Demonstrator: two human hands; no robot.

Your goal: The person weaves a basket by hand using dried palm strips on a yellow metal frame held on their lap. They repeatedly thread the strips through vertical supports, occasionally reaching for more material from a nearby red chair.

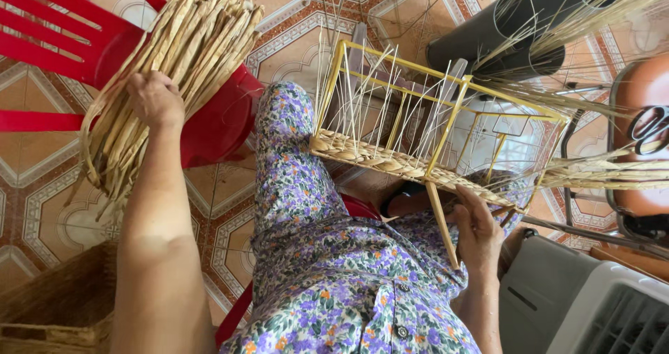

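Home craft corner, basket weaving done on floor. Patterned terracotta-and-white floor tiles [42,208] underfoot; red plastic chair [63,40] at far left piled with dried flat rushes [188,47]; half-woven yellow wire basket frame [432,124] centre; finished woven basket [63,312] near left; black tubes [529,26] holding thin straw, far right.

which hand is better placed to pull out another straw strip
Left. The left hand already rests on the bundle of strips on the red chair, while the right hand steadies the yellow frame.

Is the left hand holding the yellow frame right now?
No, the left hand grips the bundle of dried strips on the red chair.
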